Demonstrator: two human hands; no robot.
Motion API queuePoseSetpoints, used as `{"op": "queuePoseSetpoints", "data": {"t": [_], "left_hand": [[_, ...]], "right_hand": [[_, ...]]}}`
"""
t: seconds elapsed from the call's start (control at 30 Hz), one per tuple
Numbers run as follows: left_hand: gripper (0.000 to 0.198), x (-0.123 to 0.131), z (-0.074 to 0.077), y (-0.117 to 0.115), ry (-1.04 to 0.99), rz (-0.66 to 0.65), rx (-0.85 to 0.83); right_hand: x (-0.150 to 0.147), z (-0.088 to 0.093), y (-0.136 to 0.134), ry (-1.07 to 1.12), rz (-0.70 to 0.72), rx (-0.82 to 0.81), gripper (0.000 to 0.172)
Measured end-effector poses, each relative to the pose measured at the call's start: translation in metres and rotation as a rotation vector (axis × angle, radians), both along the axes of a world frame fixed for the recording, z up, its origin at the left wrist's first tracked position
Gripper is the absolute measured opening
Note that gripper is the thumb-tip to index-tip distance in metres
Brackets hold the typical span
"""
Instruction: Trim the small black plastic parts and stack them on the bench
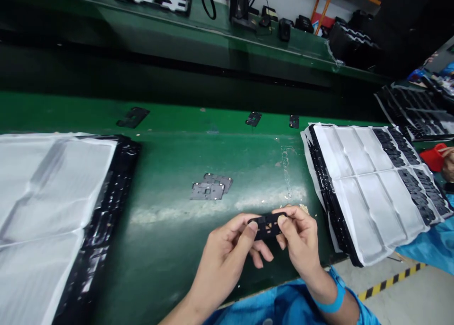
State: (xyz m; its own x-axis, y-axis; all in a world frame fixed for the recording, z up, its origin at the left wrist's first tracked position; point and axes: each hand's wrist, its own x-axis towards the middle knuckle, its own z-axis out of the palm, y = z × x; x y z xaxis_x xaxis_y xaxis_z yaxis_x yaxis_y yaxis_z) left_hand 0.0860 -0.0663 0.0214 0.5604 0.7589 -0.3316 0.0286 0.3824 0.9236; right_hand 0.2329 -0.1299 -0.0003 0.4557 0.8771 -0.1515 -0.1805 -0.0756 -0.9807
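Note:
Between my two hands is a small flat black plate (268, 227) with cut-out openings, raised just above the table's near edge. My left hand (230, 254) pinches its left end between thumb and fingers. At the opposite end, my right hand (301, 237) grips it the same way, a blue band around that wrist. Two similar dark plates (209, 191) lie overlapping on the green table (170, 240), beyond my left hand. Farther back lie loose black plates, one on the left (133, 118), another (253, 118) near the middle and a smaller one (294, 121) to its right.
A stack of black trays (117, 197) under white sheeting fills the left side. Another tray stack (369, 183) stands on the right, some compartments holding dark plates. Behind runs a raised green shelf (213, 31) with equipment. A co-worker's hand (449, 162) shows at the right edge, near something red.

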Motion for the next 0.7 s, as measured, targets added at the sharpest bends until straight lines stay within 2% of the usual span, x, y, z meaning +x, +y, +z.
{"op": "queuePoseSetpoints", "data": {"t": [0.13, 0.43, 0.53, 0.7], "left_hand": [[0.031, -0.001, -0.003, -0.004, -0.009, -0.005, 0.019], [0.032, -0.005, -0.013, -0.01, -0.009, -0.031, 0.123], [0.033, -0.006, -0.008, -0.008, 0.006, -0.034, 0.094], [0.034, -0.009, 0.004, -0.003, 0.009, -0.076, -0.031]], "right_hand": [[0.001, 0.0, -0.002, 0.005, 0.039, 0.018, 0.031], [0.001, 0.0, 0.003, 0.121, -0.004, -0.033, 0.032], [0.005, 0.001, 0.003, 0.161, 0.034, -0.044, 0.03], [0.014, 0.005, -0.003, 0.183, 0.211, -0.076, 0.028]]}}
